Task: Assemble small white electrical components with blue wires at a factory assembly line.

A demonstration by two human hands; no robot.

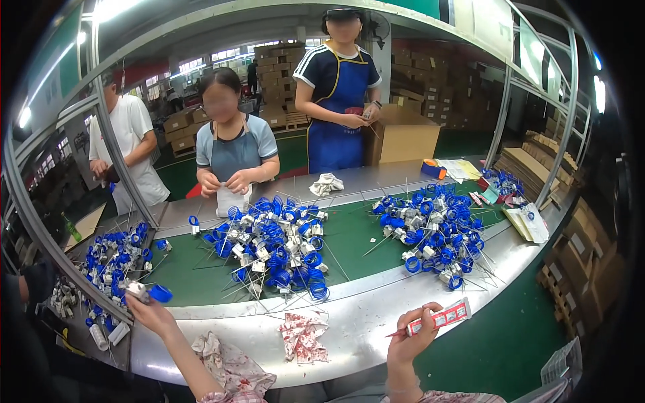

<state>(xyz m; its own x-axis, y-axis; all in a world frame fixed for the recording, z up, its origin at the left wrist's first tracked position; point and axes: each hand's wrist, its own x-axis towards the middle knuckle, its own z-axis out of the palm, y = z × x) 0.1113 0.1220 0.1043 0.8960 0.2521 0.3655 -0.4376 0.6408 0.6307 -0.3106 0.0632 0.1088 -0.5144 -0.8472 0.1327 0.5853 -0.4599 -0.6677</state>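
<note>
My left hand [152,314] is raised over the left end of the metal bench edge. Its fingers are closed on a small white-and-metal part with a blue coil [160,293] attached. At the lower right, my right hand [411,341] is wrapped round a red-and-white squeeze tube [440,318], tilted with its red pointed nozzle towards the left. Between my hands a red-stained white cloth [304,337] lies flat on the metal edge. A crumpled rag [232,363] rests beside my left forearm.
Piles of blue-coiled parts with thin wires stand at centre [272,245], right [437,232] and left [114,262]. They lie on a green belt [359,258]. Metal posts [117,144] frame the bench. Across it are people; cardboard boxes [410,138] stand behind.
</note>
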